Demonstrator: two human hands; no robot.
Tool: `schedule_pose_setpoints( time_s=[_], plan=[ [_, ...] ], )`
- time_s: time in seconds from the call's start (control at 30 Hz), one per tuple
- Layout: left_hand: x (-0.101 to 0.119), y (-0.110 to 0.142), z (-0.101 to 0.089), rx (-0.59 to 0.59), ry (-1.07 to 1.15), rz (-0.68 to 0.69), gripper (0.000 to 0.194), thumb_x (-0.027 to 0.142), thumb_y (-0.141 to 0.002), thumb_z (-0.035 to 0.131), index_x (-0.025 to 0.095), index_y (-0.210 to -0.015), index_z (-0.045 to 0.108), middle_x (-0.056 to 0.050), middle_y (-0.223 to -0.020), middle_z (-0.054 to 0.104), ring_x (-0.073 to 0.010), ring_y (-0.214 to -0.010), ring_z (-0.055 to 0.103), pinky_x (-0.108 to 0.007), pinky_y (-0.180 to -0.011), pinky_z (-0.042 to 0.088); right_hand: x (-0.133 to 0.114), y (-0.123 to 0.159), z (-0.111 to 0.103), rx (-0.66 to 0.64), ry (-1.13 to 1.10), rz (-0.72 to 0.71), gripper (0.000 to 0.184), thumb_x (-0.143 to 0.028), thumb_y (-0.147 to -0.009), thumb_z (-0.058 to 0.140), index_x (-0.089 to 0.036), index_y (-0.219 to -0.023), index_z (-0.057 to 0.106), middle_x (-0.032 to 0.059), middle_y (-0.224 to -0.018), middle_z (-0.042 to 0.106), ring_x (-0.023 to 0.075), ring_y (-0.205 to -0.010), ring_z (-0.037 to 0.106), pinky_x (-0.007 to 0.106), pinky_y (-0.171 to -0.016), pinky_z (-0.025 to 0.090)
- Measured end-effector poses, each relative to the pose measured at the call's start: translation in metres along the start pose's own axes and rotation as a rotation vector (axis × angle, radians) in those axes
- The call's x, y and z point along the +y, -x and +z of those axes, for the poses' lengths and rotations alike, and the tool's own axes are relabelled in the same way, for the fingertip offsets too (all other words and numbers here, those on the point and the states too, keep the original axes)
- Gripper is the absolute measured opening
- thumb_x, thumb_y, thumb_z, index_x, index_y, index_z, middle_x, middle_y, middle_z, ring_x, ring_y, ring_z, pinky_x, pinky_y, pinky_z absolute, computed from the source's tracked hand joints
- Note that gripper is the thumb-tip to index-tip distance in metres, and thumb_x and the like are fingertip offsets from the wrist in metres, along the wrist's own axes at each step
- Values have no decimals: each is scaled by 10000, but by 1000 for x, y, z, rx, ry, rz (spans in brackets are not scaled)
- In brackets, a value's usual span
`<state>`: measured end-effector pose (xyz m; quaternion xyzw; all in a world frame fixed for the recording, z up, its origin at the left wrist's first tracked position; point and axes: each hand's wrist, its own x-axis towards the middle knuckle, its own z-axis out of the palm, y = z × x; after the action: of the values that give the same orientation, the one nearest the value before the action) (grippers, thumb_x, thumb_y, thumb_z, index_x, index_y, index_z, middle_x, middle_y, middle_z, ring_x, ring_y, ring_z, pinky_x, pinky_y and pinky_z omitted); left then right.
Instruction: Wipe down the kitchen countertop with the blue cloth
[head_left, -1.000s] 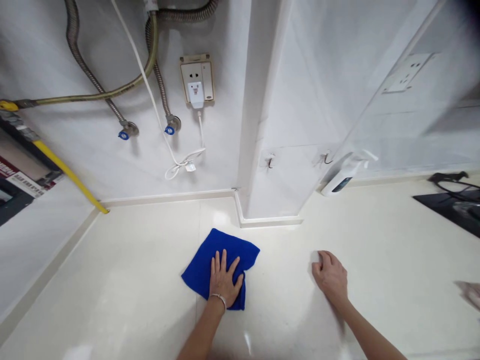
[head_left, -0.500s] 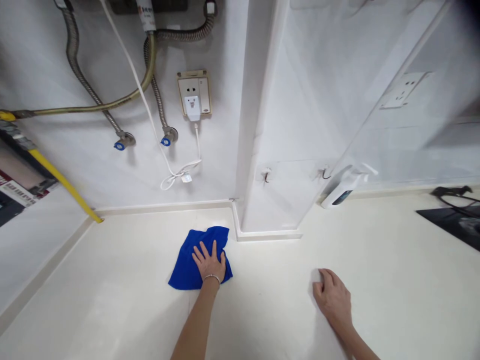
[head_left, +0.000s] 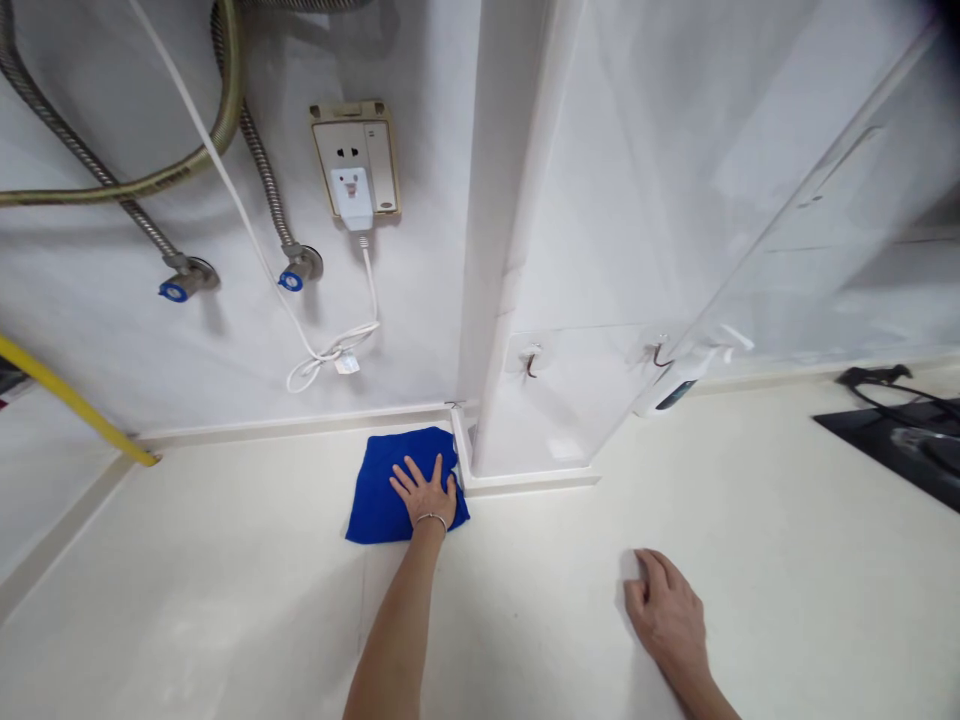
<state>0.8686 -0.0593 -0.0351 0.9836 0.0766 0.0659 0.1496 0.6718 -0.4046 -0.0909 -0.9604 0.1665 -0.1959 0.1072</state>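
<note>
My left hand [head_left: 427,497] lies flat with fingers spread on a blue cloth [head_left: 375,490], pressing it to the white countertop [head_left: 247,590]. The cloth is spread out, its right side close to the raised edge at the foot of the wall pillar [head_left: 551,420]. A bracelet [head_left: 432,517] circles that wrist. Well to the right, my right hand [head_left: 669,612] rests on the countertop with its fingers curled in. I see nothing in it.
A white spray bottle [head_left: 667,392] stands behind the pillar, beside a black hob [head_left: 900,440] at the right. Two valves [head_left: 294,270] with hoses and a socket [head_left: 358,165] with a white cable [head_left: 371,290] are on the back wall. A yellow pipe [head_left: 82,405] enters the counter at left.
My left hand has pushed the blue cloth a little farther back, closer to the wall and pillar. The view has shifted closer to the wall. My right hand stays curled on the countertop.
</note>
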Motion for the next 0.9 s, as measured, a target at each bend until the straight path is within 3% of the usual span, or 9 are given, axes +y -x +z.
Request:
schedule_pose_setpoints(
  time_s=[0.47, 0.63, 0.77, 0.9],
  plan=[
    [11, -64, 10, 20, 115, -17, 541, 473, -929, 457, 379, -1462, 453, -90, -1690, 163, -444, -1537, 52, -705, -1210, 27, 8, -2, 3, 22, -30, -5, 432, -372, -878, 375, -200, -1228, 560, 137, -1295, 601, 338, -1176, 591, 510, -962, 497],
    [9, -74, 14, 2, 134, 3, 549, 489, -938, 419, 366, -1473, 444, -64, -1697, 142, -448, -1538, 23, -703, -1214, 8, 12, -3, 1, 19, -42, -3, 440, -388, -863, 403, -203, -1220, 582, 138, -1291, 606, 343, -1160, 604, 521, -958, 511],
    [-11, -73, 9, -34, 131, 66, 549, 526, -933, 415, 405, -1468, 438, -18, -1690, 183, -396, -1550, 63, -654, -1241, 47, 13, -4, -3, 17, -69, 9, 453, -421, -833, 419, -212, -1184, 616, 131, -1266, 621, 347, -1119, 623, 530, -939, 525],
    [-58, -76, -11, -32, 101, 93, 529, 516, -945, 395, 414, -1461, 451, 19, -1657, 291, -316, -1550, 150, -538, -1270, 138, 11, -4, -8, 19, -92, 12, 493, -441, -785, 438, -246, -1198, 623, 120, -1242, 631, 363, -1095, 629, 539, -872, 540]
  ],
)
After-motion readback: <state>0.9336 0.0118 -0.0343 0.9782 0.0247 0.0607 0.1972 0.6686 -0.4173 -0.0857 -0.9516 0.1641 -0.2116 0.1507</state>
